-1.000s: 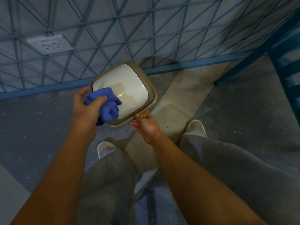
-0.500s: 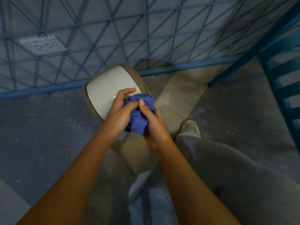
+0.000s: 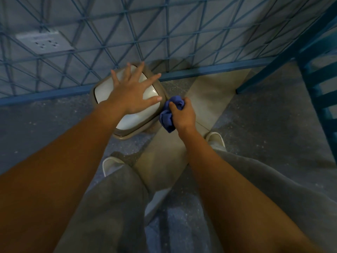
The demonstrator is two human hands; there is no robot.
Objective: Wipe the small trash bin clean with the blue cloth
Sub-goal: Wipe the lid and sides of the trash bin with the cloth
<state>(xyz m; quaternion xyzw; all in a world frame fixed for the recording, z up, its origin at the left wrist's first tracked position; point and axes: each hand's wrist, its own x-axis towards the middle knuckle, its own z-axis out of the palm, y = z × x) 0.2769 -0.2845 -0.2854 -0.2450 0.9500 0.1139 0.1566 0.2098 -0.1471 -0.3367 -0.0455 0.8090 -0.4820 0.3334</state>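
Bin: the small trash bin [image 3: 125, 136] stands on the floor at the foot of a blue lattice [image 3: 182, 33], left of centre in the scene. Its white lid [image 3: 135, 119] faces up inside a tan rim.
Left hand: the left hand [image 3: 133, 95] lies spread on the lid with its fingers straight and splayed. It holds nothing and looks to be bracing the bin.
Right hand: the right hand [image 3: 183, 115] has its fingers curled round the blue cloth [image 3: 168, 118], which is bunched into a wad.
Cloth position: it is at the right edge of the bin, against or just beside the rim. Actual contact cannot be told.
Step in hand: the person is probably wiping the bin's right side and rim, with the lid held steady from above.
Next move: the wad probably needs pressing to the rim and drawing along it, then down the side wall. The flat hand would have to shift for the lid to be covered.
Risk: a light bin may tip or slide toward the lattice if pushed from the right.
Surroundings: a wall socket [image 3: 44, 42] sits at far left, and a blue frame [image 3: 319, 79] stands at right.
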